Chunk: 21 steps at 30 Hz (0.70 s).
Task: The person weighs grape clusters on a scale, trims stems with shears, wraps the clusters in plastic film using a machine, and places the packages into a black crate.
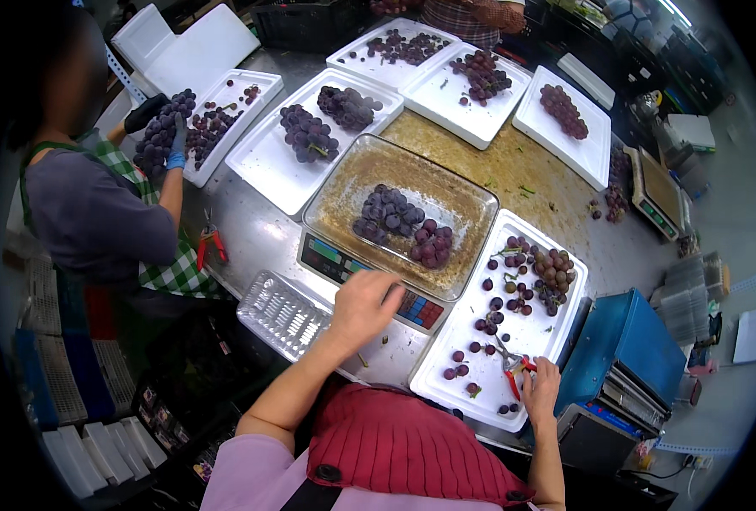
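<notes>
My left hand (366, 302) hovers at the front of the digital scale (323, 249), by its display and keypad, thumb apart from the fingers and nothing visible in it. On the scale's stained metal pan (446, 183), dark purple grapes (386, 213) and a smaller redder bunch (432, 244) lie in what looks like a clear plastic container. My right hand (541, 387) has its fingers on the red handles of the snips (512, 366), whose blades point into a white foam tray (433, 375). Loose grapes and a bunch (554, 271) lie in that tray.
A clear plastic punnet (283, 317) stands left of the scale. More foam trays with grapes (310, 134) line the table's far side. At left a co-worker (97, 204) in gloves handles grapes, near red-handled snips (210, 243). Blue binders (616, 341) stand at right.
</notes>
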Tool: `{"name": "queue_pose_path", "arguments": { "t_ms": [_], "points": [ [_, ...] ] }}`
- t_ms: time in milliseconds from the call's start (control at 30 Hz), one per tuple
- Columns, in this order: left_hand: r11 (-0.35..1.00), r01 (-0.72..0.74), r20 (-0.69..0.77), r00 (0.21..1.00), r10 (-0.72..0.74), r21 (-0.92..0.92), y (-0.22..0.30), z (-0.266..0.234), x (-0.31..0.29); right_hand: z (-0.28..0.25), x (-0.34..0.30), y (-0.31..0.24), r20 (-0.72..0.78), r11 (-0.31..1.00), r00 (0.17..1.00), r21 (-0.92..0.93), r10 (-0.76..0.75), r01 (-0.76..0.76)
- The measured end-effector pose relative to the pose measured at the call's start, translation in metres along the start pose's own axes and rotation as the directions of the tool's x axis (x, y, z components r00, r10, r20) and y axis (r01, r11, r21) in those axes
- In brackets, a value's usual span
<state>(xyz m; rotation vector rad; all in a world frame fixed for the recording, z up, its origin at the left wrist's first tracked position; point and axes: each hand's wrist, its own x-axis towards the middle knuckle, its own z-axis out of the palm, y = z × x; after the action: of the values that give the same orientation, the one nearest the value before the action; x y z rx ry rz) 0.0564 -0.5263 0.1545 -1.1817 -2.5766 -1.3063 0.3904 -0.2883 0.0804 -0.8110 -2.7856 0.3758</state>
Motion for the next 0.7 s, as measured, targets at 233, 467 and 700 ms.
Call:
{"name": "queue_pose_path", "arguments": {
  "t_ms": [233, 467, 700],
  "points": [
    [0.971, 0.228, -0.113, 0.965, -0.235, -0.068, -0.107, -0.022, 0.072, 0.005, 0.107, -0.096, 0.222, 0.495, 0.961, 0.825, 0.163, -0.274],
    [0.818, 0.535, 0.448, 0.797, -0.406, -0.212, -0.149, 0.006, 0.122, 0.071, 0.232, -0.148, 0.341, 0.493, 0.923, 0.781, 0.179, -0.384],
    [0.720, 0.602, 0.531, 0.758, -0.378, -0.346, -0.165, -0.012, 0.113, 0.084, 0.246, -0.162, 0.136, 0.723, 0.978, 0.659, 0.156, -0.207]
  ]
}}
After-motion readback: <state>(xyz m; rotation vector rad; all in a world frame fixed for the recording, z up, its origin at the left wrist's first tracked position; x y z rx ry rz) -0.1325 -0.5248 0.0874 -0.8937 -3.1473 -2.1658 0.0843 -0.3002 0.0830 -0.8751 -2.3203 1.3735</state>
